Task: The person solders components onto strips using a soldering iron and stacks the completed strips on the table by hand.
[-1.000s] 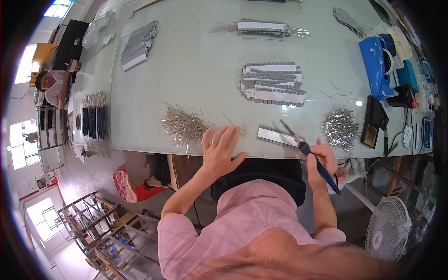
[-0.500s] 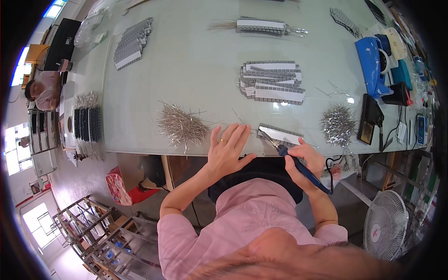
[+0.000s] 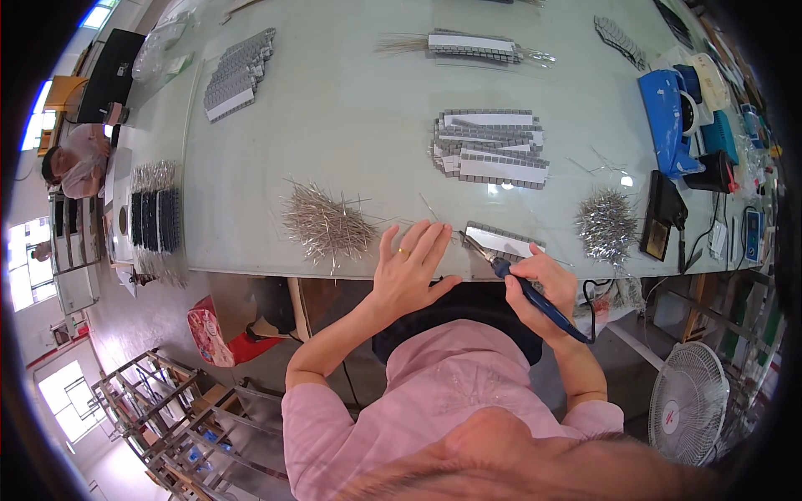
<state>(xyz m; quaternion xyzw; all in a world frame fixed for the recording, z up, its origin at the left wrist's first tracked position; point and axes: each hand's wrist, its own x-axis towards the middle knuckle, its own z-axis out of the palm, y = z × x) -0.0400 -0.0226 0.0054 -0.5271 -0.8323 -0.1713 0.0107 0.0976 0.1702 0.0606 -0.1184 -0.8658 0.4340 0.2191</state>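
- Two hands are seen at the tabletop (image 3: pixel 351 108) near edge.
- One blue-handled soldering iron (image 3: pixel 525 288) is gripped in the closed right hand (image 3: pixel 541 282), its tip touching one grey strip (image 3: pixel 504 240).
- Left of that strip, the left hand (image 3: pixel 409 269) is laid flat, fingers spread, nothing held.
- Two wire-pin heaps (image 3: pixel 327 224) flank the strip.

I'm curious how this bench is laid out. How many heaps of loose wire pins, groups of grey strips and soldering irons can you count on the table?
Heaps of loose wire pins: 2, one, one
Groups of grey strips: 4 ()
Soldering iron in the right hand: 1
Total: 7
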